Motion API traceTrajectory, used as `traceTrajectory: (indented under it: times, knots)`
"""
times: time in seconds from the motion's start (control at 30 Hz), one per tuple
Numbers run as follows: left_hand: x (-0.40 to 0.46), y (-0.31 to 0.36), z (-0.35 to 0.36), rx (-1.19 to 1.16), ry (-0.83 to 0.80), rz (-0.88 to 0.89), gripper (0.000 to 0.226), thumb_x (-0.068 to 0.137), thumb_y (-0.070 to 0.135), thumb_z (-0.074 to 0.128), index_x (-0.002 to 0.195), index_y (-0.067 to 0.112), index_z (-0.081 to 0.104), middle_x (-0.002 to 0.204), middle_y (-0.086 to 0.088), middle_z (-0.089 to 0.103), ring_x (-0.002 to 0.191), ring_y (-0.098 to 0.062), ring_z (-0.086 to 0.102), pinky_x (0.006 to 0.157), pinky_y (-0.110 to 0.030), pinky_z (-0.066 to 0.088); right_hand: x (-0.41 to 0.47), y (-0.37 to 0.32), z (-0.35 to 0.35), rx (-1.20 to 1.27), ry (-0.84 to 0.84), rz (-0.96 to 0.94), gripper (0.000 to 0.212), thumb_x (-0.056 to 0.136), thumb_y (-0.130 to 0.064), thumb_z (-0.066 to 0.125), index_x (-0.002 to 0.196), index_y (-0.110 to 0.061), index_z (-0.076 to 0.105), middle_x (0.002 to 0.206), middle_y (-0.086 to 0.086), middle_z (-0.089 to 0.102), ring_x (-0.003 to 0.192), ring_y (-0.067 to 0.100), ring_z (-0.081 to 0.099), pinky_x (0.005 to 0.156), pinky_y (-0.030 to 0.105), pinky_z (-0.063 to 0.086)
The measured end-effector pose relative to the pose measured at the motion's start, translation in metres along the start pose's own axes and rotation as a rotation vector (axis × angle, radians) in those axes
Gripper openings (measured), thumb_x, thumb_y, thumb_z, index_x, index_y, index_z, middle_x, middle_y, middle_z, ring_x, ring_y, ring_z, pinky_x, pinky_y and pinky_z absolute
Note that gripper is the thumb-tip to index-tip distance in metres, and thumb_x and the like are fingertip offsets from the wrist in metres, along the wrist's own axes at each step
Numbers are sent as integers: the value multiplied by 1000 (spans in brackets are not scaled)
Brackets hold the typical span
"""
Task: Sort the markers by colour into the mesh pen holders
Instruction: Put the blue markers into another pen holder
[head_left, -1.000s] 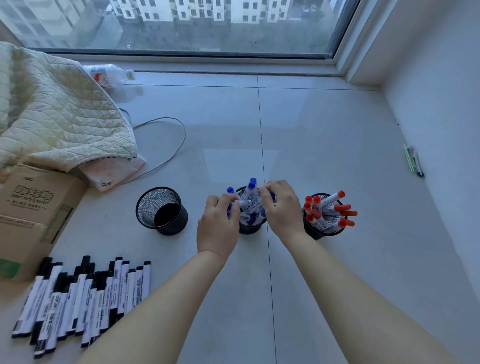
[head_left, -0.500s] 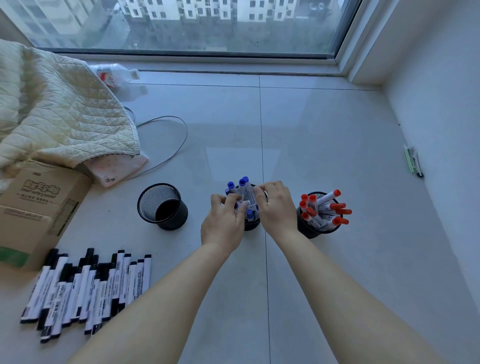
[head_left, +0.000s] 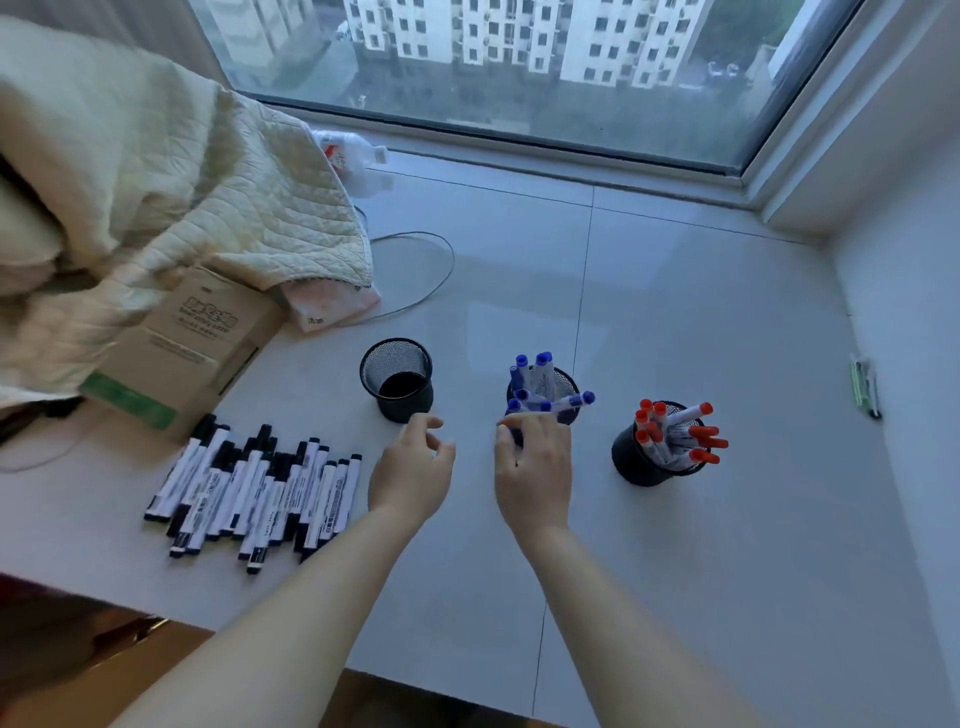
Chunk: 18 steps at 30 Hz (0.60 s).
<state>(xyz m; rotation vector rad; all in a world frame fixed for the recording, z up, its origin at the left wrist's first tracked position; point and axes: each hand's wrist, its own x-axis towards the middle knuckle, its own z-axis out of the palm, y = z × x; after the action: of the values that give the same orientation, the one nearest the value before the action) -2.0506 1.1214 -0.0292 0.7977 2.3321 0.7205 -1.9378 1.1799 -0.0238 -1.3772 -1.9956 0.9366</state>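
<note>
Black markers (head_left: 254, 480) are lying in a loose row on the floor (head_left: 727, 545), near left, none yet in a holder. The left mesh holder (head_left: 397, 382), just beyond them, is standing empty, so judging by this it is waiting for the black set. The middle holder (head_left: 545, 395) is carrying the blue markers (head_left: 535, 379), caps up, one leaning out to the right. The right holder (head_left: 649, 457) is carrying the red markers (head_left: 675, 436), fanned and tilted right. Estimate: two of three colours are done; the black batch is left, roughly a third of the work. The left hand (head_left: 410, 475) is hovering between the empty and blue holders, fingers loosely curled, gripping nothing. The right hand (head_left: 532, 470) is sitting at the near rim of the blue holder, fingers bent; cannot tell whether it is touching a marker. Further left, a cardboard box (head_left: 192, 343) is sitting under a quilt (head_left: 156, 171).
</note>
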Motion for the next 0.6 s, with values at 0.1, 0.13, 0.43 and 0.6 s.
traceTrajectory:
  times: [0.1,0.13,0.43,0.6]
  knots:
    - [-3,-28,-18,6,5,-40,24,90,27,48,113,22,51,94,8,55,85,-17,56,69,-29,43,-18,-10,21,-47,-81,26,13,90,-16,50,95,-11,62,101,2,58,98,20,45,83,21,32]
    - [-2,-37,-24,3,4,-54,23,90,27,48,112,22,52,94,8,56,85,-18,56,70,-29,44,-24,-12,29,-59,-110,40,14,90,-17,50,97,-12,61,102,2,57,100,19,44,83,21,31]
    - [14,-130,-74,94,-107,-123,21,92,25,44,109,22,57,108,5,60,88,-15,56,70,-28,46,-58,-28,108,-156,-353,255,22,92,-21,46,111,-17,55,114,-1,52,108,14,46,76,21,34]
    - [22,-173,-99,108,-107,-137,30,91,25,48,121,21,54,116,2,58,92,-14,55,76,-30,50,-74,-39,148,-173,-407,413,28,92,-21,43,119,-16,50,119,0,50,107,15,49,79,25,40]
